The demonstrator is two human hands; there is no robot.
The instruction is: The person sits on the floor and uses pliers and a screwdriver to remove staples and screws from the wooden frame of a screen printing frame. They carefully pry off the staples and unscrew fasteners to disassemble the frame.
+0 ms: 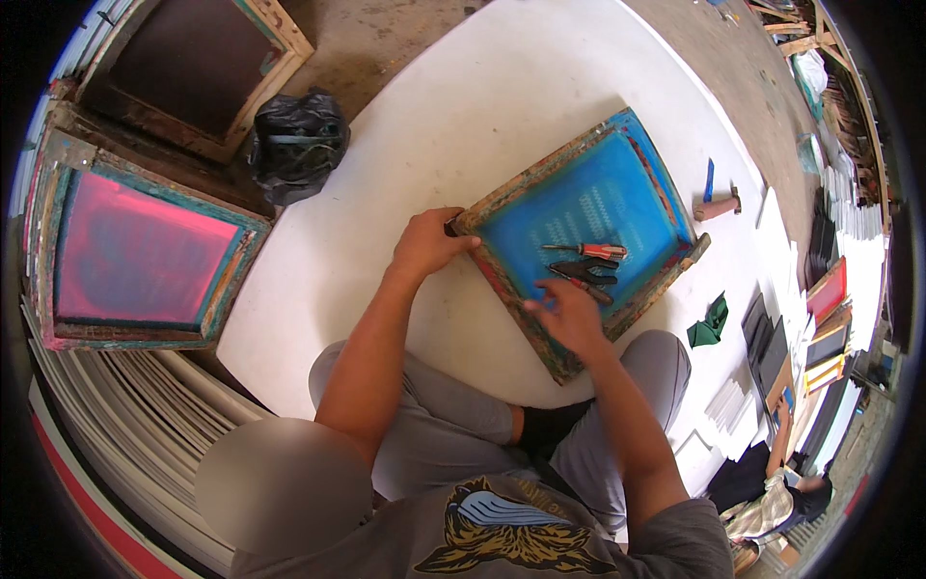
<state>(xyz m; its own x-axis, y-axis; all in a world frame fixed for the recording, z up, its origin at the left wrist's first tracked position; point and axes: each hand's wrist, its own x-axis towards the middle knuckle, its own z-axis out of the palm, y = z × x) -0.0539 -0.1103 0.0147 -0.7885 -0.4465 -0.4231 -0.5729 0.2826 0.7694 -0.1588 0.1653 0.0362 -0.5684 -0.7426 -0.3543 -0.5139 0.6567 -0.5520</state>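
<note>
A wooden screen-printing frame (598, 188) with blue mesh lies at an angle on the white surface in front of my crossed legs. My left hand (431, 243) grips its left corner, thumb on top of the wood. On the mesh rest a screwdriver (600, 252) with a red and clear handle and black-handled pliers (588, 270). Just below them lies another red-and-black handled tool (590, 289), partly behind my right hand. My right hand (569, 314) hovers over the frame's near side, thumb and forefinger apart, with nothing visible in them.
Right of the frame lie a hammer (716, 207), a blue strip (710, 179) and a crumpled green cloth (709, 323). A black plastic bag (301, 145) sits at left, near a pink-meshed frame (149, 256) and a dark frame (183, 63). Another person (786, 502) works at lower right.
</note>
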